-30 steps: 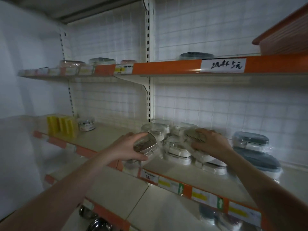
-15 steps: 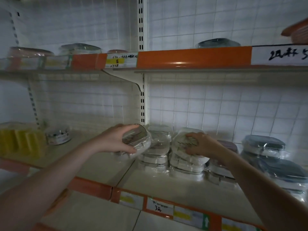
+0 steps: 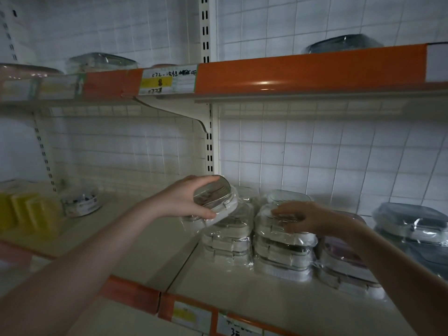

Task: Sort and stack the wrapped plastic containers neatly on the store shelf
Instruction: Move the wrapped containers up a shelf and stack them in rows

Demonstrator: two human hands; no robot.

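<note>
On the shelf (image 3: 150, 246), hands grip glossy, film-wrapped rounded white containers (image 3: 283, 241).

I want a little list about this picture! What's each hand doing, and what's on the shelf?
left hand: grips a tilted wrapped box above the left stack
right hand: rests on top of the middle stack
shelf: yellow packs and a round tin at left, dark boxes at right
upper shelf: more wrapped boxes
</note>
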